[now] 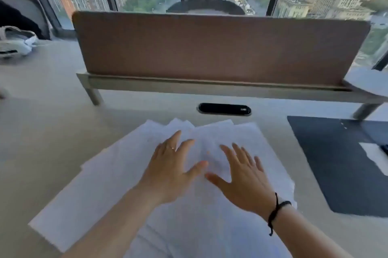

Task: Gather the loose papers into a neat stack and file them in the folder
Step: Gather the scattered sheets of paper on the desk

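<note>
The papers lie fanned out, overlapping and uneven, across the lower centre of the frame on a pale desk. Both hands are over them, side by side. The left hand is spread wide and flat, palm down, a ring on one finger, with its thumb pointing toward the right hand, which is equally open with straight, splayed fingers (a dark cord circles its wrist). Neither hand grips a sheet; whether the palms press the papers or hover just above them I cannot tell. The dark folder lies at the right edge of the frame, apart from the papers. Behind them, a brown divider stands across the upper middle, and a black cable slot sits just below it.
</note>
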A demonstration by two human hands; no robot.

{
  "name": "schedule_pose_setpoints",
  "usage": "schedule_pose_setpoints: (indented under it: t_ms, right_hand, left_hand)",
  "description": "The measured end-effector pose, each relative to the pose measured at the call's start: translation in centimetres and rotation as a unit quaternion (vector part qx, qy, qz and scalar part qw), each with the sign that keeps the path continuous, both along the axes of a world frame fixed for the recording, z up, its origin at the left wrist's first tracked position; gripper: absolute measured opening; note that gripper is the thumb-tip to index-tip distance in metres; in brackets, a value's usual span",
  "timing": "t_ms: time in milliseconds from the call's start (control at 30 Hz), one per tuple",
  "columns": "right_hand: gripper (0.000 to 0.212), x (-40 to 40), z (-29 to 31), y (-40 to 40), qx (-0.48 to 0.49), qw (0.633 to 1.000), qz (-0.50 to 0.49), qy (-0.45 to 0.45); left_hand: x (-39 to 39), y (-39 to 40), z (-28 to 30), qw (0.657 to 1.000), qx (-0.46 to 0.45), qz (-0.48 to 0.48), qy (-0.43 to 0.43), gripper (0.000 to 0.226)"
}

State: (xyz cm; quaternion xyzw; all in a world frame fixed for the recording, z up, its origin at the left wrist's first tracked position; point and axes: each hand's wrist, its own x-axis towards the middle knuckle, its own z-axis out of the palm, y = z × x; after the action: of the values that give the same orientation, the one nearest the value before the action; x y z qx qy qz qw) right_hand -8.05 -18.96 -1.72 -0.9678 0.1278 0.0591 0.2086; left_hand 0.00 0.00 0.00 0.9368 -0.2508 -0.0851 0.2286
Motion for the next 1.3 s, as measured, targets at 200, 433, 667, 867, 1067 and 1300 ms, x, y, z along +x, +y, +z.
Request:
schedule_pose_setpoints:
  t_ms: [200,433,667,867,1067,1300]
  right_hand:
    - [0.089,-3.1,-7.2,0.6,-0.114,0.991,0.003,-0.067]
    - [0.1,-7.1,-6.3,-0.8,-0.081,0.993,-0.034,-0.083]
    - [0.129,-8.4,-4.9,-2.0,-0.102,0.993,-0.041,-0.029]
    - [0.121,-8.4,-5.0,-1.3,-0.121,0.989,-0.065,-0.059]
    - [0.107,-7.6,-4.6,-1.3,-0.085,0.986,-0.114,-0.089]
    - [0.025,-6.9,-2.8,-2.9,0.102,0.973,-0.153,-0.136]
  left_hand:
    - [-3.1,2.2,-7.6,0.998,0.052,0.002,-0.047,0.11]
    - [-3.8,6.9,-6.0,0.99,0.073,0.068,-0.095,0.092]
    - [-4.9,12.3,-8.4,0.982,0.067,0.169,-0.056,0.084]
    - [-3.9,11.2,-8.4,0.982,0.088,0.16,-0.057,0.085]
    - [-2.8,10.5,-8.2,0.989,0.055,0.128,-0.045,0.075]
    - [-3.4,10.2,-7.5,0.992,0.01,0.122,-0.041,0.064]
